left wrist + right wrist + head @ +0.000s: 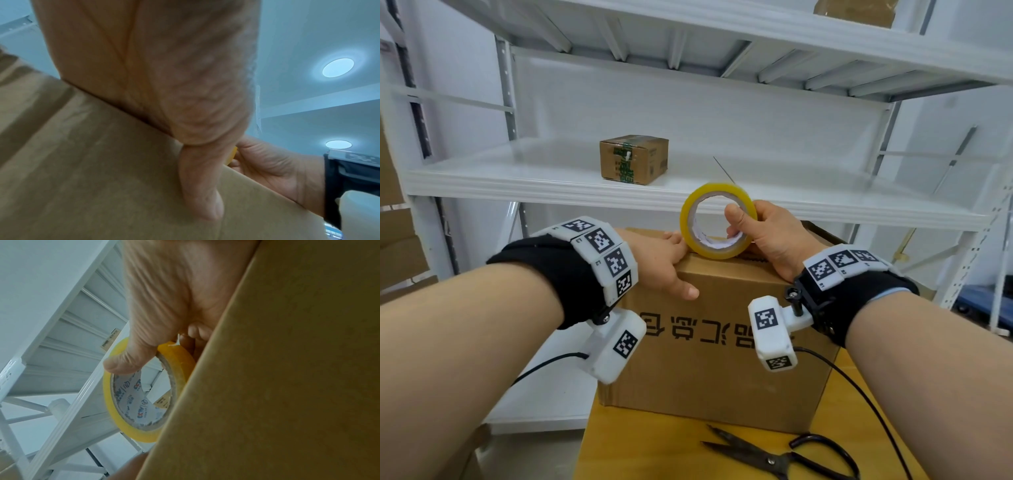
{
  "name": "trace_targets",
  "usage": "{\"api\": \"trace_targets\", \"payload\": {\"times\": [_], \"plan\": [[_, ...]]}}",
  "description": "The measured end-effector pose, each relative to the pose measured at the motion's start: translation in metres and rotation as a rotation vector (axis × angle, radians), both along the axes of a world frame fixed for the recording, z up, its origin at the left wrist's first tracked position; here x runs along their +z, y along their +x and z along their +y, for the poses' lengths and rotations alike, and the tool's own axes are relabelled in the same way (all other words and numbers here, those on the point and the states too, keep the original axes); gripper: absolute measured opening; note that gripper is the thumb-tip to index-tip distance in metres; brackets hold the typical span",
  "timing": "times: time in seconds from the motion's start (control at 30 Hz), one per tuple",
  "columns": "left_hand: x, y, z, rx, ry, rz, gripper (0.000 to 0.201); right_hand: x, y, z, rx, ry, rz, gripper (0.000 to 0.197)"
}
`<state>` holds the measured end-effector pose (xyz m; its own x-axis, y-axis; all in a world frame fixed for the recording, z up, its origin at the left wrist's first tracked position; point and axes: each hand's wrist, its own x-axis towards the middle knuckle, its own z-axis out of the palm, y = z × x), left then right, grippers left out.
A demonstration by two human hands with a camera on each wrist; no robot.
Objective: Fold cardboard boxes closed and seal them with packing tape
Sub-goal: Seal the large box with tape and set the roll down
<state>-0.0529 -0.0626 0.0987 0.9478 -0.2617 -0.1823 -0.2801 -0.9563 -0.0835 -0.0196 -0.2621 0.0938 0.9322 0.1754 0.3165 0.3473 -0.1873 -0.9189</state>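
Note:
A brown cardboard box with black printed characters stands on a yellow table, its top closed. My right hand grips a yellow roll of packing tape, thumb through the core, and holds it upright on the box top. In the right wrist view the tape roll sits against the box edge. My left hand lies flat on the box top beside the roll, thumb down over the front face. The fingertips on the top are hidden.
Black scissors lie on the table in front of the box. A small taped cardboard box sits on a white metal shelf behind. More cardboard stands at the far left. Cables trail from both wrist cameras.

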Motion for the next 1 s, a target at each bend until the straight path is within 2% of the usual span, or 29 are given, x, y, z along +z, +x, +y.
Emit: {"api": "trace_targets", "payload": {"times": [0.13,0.3,0.43,0.5,0.7,0.83,1.0], "plan": [[-0.001,-0.001,0.0,0.001,-0.027,0.001,0.103,-0.001,0.0,-0.001,0.025,0.008,-0.031,0.054],[0.0,-0.005,-0.002,0.009,-0.04,0.015,0.102,-0.002,0.004,-0.001,0.019,0.035,-0.06,0.062],[0.003,-0.011,-0.006,0.031,-0.01,0.008,0.099,-0.003,0.009,-0.013,-0.057,0.11,-0.054,0.04],[0.004,-0.011,-0.009,0.047,0.014,0.015,0.1,-0.004,0.01,-0.016,-0.052,0.117,-0.037,0.037],[0.002,-0.011,-0.019,0.056,0.041,-0.034,0.107,-0.005,0.012,-0.02,-0.044,0.088,0.026,0.058],[-0.001,-0.007,-0.021,0.029,0.015,-0.032,0.109,-0.004,0.01,-0.018,-0.04,0.044,0.044,0.055],[0.002,-0.005,-0.032,-0.018,-0.053,-0.007,0.098,-0.003,0.008,-0.017,0.011,0.016,0.05,0.063]]}}
